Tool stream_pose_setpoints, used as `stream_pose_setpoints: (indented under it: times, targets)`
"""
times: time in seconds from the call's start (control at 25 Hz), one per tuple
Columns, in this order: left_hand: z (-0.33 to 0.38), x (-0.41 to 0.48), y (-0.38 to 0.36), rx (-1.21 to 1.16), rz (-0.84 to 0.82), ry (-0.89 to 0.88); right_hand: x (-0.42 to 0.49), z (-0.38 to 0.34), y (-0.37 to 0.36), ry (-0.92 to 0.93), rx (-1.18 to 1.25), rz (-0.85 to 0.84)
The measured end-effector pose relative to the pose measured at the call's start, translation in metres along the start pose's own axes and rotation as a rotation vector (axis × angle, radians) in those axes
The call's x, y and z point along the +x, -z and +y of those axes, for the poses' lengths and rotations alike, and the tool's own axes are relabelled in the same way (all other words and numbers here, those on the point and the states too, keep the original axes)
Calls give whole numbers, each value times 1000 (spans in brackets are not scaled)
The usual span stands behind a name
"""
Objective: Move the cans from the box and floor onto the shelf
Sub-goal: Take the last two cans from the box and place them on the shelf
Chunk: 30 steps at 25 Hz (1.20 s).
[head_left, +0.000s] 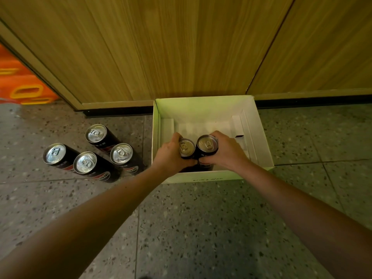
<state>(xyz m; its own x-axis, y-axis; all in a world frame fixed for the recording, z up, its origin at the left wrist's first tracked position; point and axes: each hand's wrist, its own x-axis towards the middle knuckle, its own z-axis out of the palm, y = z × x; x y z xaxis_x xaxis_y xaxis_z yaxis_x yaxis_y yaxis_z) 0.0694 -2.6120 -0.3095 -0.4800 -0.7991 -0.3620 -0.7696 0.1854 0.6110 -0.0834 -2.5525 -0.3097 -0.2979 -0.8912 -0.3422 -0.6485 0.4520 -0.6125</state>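
Observation:
A white open cardboard box (259,127) stands on the floor against a wooden panel. Inside it, near the front wall, my left hand (171,156) is wrapped around a black can with a silver top (186,147). Right beside it my right hand (227,152) grips a second black can (207,144); the two cans touch. Left of the box, several more black cans stand upright on the floor, among them one at the back (96,133), one at the far left (54,154) and one closest to the box (121,153). No shelf is in view.
A wooden cabinet front (161,47) with a dark base strip rises behind the box. Orange and yellow plastic crates (22,85) sit at the far left. The floor (201,228) is speckled grey tile. A small white insert (237,125) lies in the box's right part.

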Motion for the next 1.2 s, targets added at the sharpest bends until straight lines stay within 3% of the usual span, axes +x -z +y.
stream_pose_setpoints:
  times: [0.16, 0.32, 0.56, 0.88, 1.2]
  targets:
    - [25, 0, 28, -68, 73, -7, -1, -14, 26, 45, 59, 64]
    - [87, -19, 103, -104, 127, -68, -23, -72, 100, 79, 148, 146]
    - [222, -100, 272, -206, 151, -150, -102, -216, 273, 146, 201, 210]
    - [413, -237, 504, -61, 333, -310, -230, -415, 493, 230, 380, 275]
    - [540, -301, 662, -58, 357, -415, -294, -553, 649, 343, 332, 348]
